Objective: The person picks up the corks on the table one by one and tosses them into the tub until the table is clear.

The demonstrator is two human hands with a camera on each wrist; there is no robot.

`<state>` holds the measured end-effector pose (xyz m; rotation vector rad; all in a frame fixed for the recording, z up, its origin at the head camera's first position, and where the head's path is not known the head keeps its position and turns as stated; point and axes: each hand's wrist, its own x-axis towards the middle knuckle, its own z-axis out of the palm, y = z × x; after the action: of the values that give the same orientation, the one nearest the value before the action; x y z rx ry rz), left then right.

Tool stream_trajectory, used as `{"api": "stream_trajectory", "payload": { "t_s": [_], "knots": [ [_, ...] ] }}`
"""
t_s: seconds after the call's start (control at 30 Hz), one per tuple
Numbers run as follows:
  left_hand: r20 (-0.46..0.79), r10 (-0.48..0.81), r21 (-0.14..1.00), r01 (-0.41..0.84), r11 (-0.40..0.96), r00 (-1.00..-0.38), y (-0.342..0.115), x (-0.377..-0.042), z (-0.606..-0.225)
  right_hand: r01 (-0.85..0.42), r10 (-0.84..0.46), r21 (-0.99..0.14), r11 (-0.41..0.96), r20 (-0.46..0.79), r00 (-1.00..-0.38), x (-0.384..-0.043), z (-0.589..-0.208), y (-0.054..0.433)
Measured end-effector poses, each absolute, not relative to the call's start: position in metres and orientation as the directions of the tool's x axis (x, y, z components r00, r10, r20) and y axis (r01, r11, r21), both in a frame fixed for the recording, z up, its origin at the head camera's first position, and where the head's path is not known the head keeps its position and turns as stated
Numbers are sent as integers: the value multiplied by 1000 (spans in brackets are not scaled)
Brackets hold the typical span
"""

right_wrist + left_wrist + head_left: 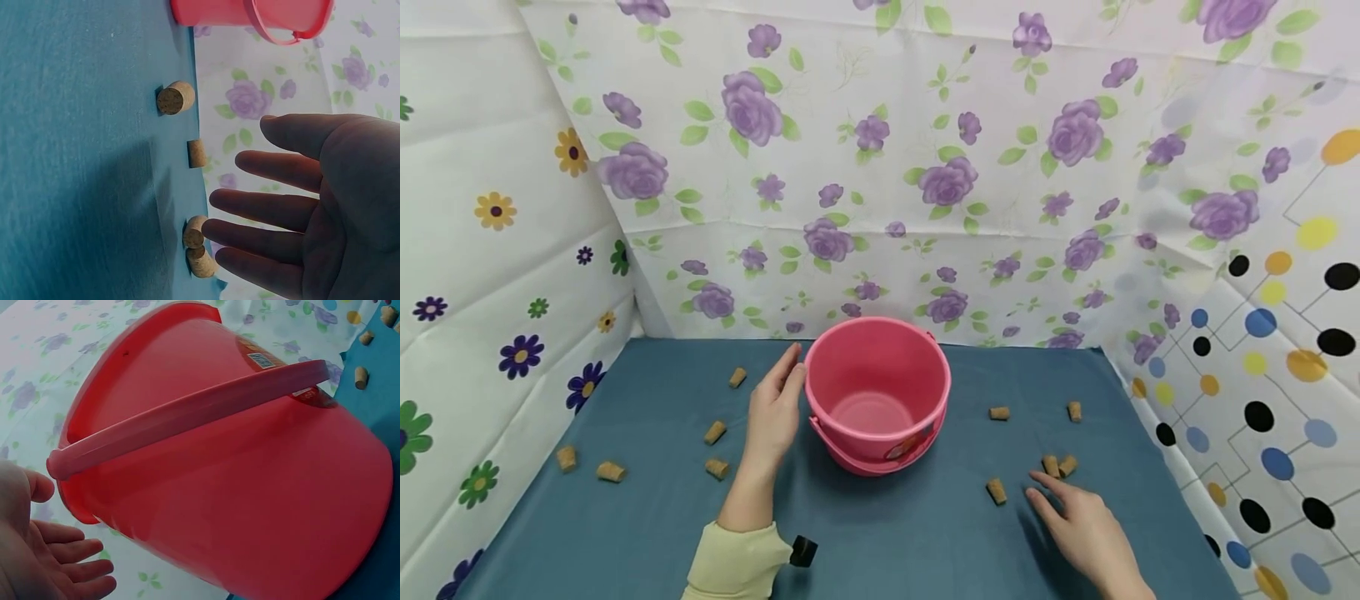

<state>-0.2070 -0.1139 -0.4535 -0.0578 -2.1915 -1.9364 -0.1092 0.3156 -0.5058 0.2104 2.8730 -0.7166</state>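
A pink bucket (877,375) stands upright at the middle of the table, its handle (194,412) lowered against the near side. Its inside shows only the bare bottom. My left hand (775,412) is beside the bucket's left rim, fingers extended and holding nothing; the left wrist view shows the palm facing the bucket wall. Over the right part of the table hovers my right hand (1086,529), its fingers spread and straight. Just beyond its fingertips lie two corks (1051,466) side by side, and another cork (996,491) lies to their left.
More corks (999,412) are scattered at the back right, and several others (716,432) lie left of the bucket. The blue tablecloth (880,542) meets a flowered cloth wall (865,167) behind, with patterned cloths at both sides. A small black block (803,551) shows by the left sleeve.
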Motion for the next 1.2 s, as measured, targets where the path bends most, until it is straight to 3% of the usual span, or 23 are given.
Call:
{"api": "stream_trajectory", "payload": {
  "t_s": [0.9, 1.2],
  "knots": [
    [168, -18, 983, 167, 72, -986, -102, -211, -466, 172, 87, -447, 878, -203, -975, -112, -508, 303],
    [177, -51, 982, 174, 72, -983, -99, -206, -463, 163, 76, -458, 874, -202, -976, -112, -508, 297]
  ]
}}
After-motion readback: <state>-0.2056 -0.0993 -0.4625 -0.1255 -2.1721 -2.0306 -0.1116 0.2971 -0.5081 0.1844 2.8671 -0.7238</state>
